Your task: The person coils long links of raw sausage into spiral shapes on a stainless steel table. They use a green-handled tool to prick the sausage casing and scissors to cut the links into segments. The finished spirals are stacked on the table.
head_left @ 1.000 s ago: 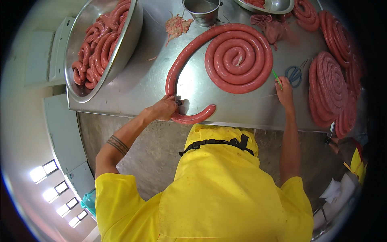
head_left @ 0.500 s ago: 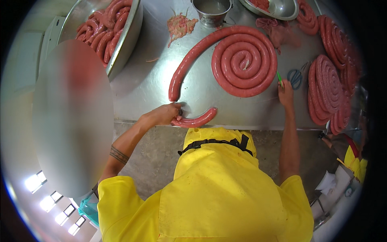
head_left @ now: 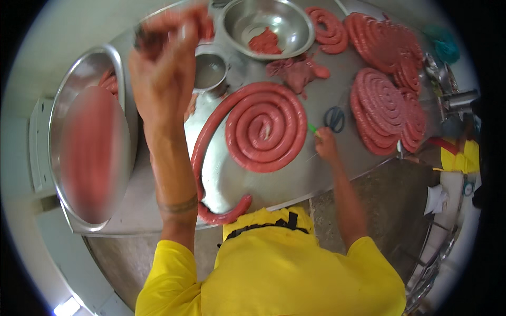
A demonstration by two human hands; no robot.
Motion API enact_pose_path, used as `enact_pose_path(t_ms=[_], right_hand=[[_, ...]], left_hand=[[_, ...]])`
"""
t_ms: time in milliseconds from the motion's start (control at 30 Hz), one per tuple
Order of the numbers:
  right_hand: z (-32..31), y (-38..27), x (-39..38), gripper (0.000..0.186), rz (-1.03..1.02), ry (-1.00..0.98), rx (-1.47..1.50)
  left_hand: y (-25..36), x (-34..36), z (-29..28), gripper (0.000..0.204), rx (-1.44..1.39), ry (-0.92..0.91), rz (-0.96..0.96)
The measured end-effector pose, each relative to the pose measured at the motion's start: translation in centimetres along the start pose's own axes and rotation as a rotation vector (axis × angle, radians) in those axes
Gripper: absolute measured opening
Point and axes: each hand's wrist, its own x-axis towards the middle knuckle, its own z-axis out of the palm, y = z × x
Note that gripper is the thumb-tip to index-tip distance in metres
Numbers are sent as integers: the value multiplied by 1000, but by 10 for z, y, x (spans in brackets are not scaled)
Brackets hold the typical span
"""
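My left hand (head_left: 163, 73) is raised high at the upper left, over the table's far side. Motion smears its fingers; red and dark patches show there, and I cannot make out whether it holds anything. My right hand (head_left: 326, 145) is closed round a slim green tool (head_left: 313, 128), its tip toward the sausage coil. That big raw sausage coil (head_left: 266, 126) lies flat in the middle, its outer length running down the left side. A short curved sausage end (head_left: 226, 217) lies by the near edge. Dark-handled scissors (head_left: 334, 119) rest just beyond my right hand.
A long metal tub (head_left: 55, 131) with sausage stands left on the steel table (head_left: 295, 184). Farther back are a small metal pail (head_left: 224, 79), a wide bowl (head_left: 303, 31) with red meat, and loose casing (head_left: 298, 76). Several sausage coils (head_left: 377, 97) are stacked at the right.
My left hand has left the sausage at the near edge and swung up and away. The view has shifted, so the table sits differently. My right hand still grips the green tool beside the coil.
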Motion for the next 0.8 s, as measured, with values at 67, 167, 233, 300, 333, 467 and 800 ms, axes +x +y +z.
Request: enact_pose_path(t_ms=[67, 167, 233, 300, 333, 467, 800], right_hand=[[-2, -10, 0, 17, 101, -1, 38], [-5, -24, -1, 15, 173, 110, 102], [-9, -29, -1, 14, 167, 157, 86], [-13, -30, -1, 16, 197, 130, 111], [-15, -29, -1, 18, 188, 86, 127], [-22, -23, 3, 18, 198, 42, 271], [-23, -23, 39, 15, 175, -67, 362]], left_hand=[[-21, 64, 33, 19, 159, -112, 217], [-101, 117, 59, 21, 380, -266, 226], [-181, 86, 48, 26, 787, -324, 28], [-246, 55, 27, 35, 1322, -838, -164], [-260, 39, 3, 37, 1325, -1072, -70], [-219, -3, -90, 23, 922, -61, -471], [-196, -41, -157, 21, 1920, -176, -816]])
